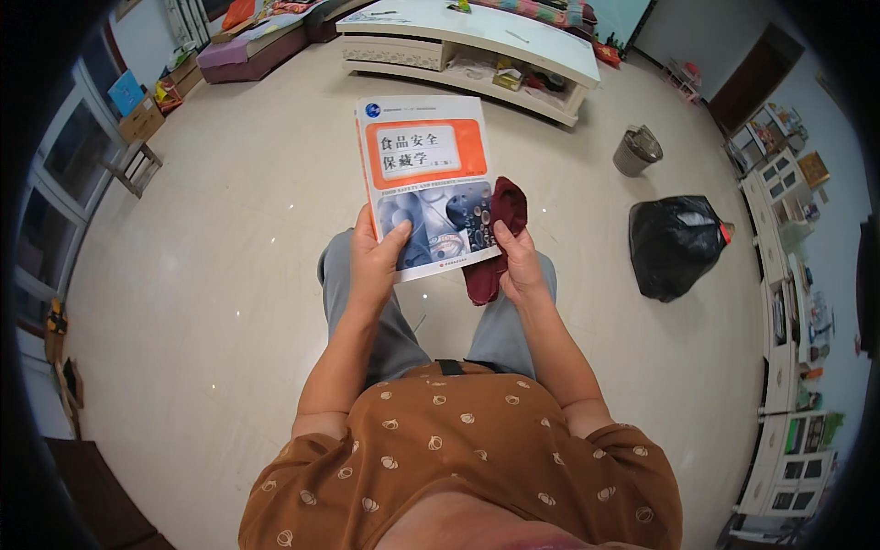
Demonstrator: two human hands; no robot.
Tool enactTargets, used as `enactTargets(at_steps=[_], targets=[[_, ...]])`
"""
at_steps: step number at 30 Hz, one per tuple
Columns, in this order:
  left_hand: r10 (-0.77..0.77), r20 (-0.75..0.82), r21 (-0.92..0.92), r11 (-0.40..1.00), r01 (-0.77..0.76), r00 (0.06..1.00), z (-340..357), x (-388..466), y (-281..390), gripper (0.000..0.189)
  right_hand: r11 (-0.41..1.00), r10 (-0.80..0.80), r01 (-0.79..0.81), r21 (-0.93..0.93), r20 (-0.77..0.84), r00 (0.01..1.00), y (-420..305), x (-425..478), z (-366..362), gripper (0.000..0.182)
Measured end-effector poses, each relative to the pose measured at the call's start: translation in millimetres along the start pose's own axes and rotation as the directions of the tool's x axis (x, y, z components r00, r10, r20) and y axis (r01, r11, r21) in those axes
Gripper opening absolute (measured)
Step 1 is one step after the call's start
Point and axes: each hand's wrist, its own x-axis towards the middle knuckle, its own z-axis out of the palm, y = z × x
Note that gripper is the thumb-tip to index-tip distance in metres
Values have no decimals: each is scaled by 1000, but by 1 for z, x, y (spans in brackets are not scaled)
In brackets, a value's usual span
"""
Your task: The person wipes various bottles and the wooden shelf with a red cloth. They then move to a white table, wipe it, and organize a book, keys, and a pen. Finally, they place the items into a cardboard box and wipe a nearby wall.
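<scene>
A paperback textbook (430, 185) with a white and orange cover is held up over my knees, its front facing me. My left hand (378, 251) grips its lower left edge, thumb on the cover and fingers behind. At the lower right edge, my right hand (520, 261) pinches the book together with a dark red cloth (510, 199). The cloth sticks out beside the book and hangs below its corner; part of it is hidden behind the book and my hand.
Ahead stands a white low table (474, 31) with shelves. On the tiled floor to the right are a wastebasket (636, 152) and a full black plastic bag (674, 247). A small wooden stool (134, 168) is at the left; white cabinets (773, 268) line the right wall.
</scene>
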Motion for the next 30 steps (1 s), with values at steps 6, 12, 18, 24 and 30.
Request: enactTargets(at_steps=[6, 12, 18, 24, 30], targets=[[73, -170, 111, 992, -55, 983, -26, 45, -16, 46, 991, 50, -43, -130, 51, 997, 18, 71, 6, 35], [-13, -113, 50, 999, 19, 994, -37, 100, -40, 47, 977, 36, -46, -208, -53, 998, 20, 113, 0, 40], [-31, 46, 145, 989, 24, 998, -33, 163, -67, 40, 982, -96, 60, -179, -204, 974, 19, 129, -14, 36], [-41, 141, 242, 970, 6, 989, 11, 257, -75, 44, 962, -231, 201, -187, -151, 961, -27, 203, -29, 30], [-95, 142, 208, 976, 64, 985, -5, 296, -73, 52, 978, -172, 154, -140, -127, 977, -15, 263, -34, 28]])
